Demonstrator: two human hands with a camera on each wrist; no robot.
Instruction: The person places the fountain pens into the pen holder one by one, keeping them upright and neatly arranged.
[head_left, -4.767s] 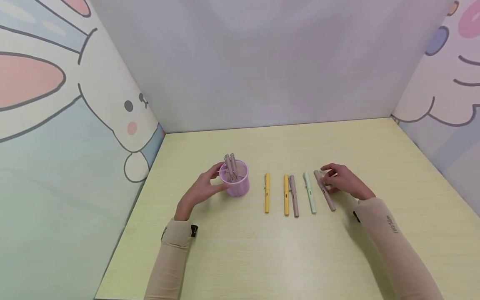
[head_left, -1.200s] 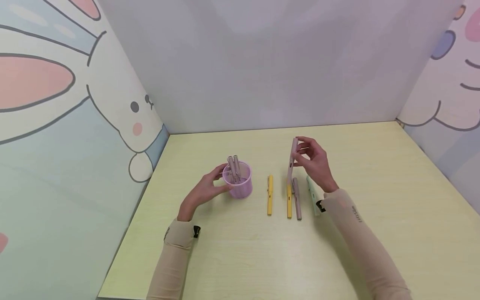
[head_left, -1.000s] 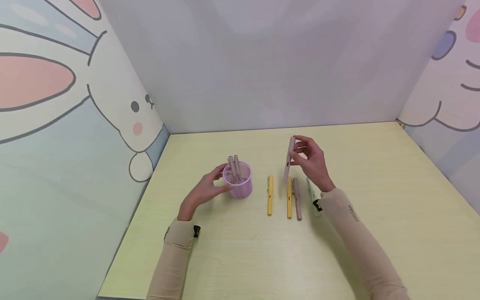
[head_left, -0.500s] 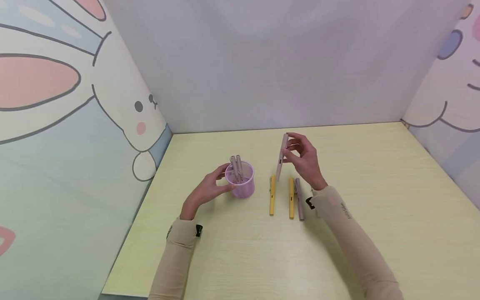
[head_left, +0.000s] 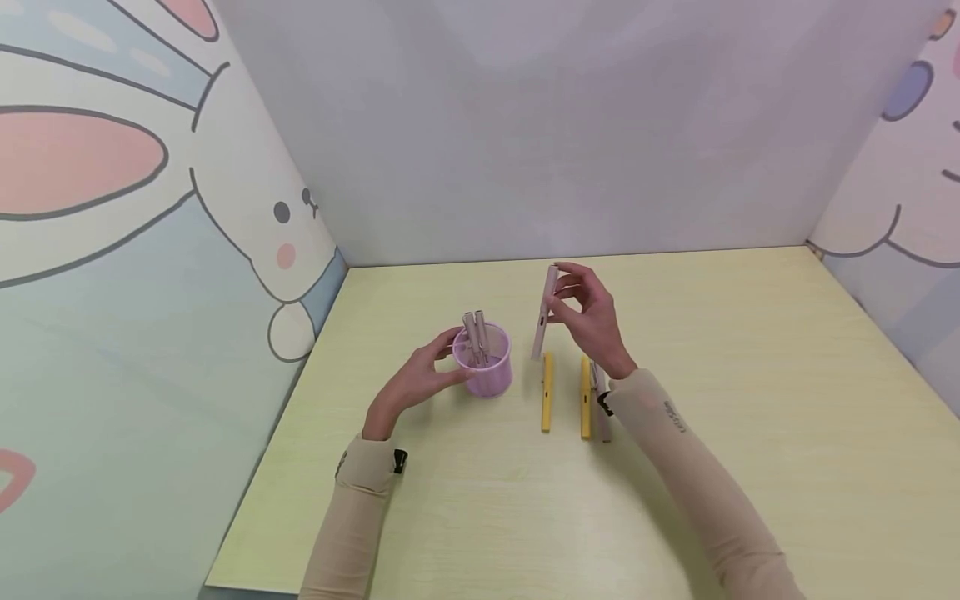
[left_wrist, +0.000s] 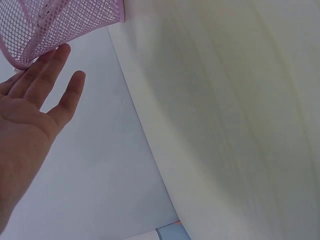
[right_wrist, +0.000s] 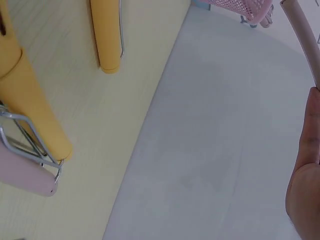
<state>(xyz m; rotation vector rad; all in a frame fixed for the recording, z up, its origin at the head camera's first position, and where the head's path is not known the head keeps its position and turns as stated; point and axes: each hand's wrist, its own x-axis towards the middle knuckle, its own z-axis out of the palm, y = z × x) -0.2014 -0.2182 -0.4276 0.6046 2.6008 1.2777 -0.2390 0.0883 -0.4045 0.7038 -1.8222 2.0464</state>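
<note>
Partly covered, partly cropped
Lower right of centre in the head view, a black piece (head_left: 605, 405) at the right cuff (head_left: 632, 390) hides the middle of 1 lilac pen (head_left: 605, 429). The left wrist view crops the mesh cup (left_wrist: 67, 21) at upper left; the right wrist view's right edge cuts off the right hand (right_wrist: 306, 192) and its raised pen (right_wrist: 304, 39).

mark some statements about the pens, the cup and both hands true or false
1. The right hand holds a mauve pen. True.
2. The held pen is inside the mesh cup. False: it is outside, to the cup's right.
3. Two yellow pens lie on the table. True.
4. The pens in the cup are yellow. False: they are mauve.
5. The left hand touches the cup. True.
</note>
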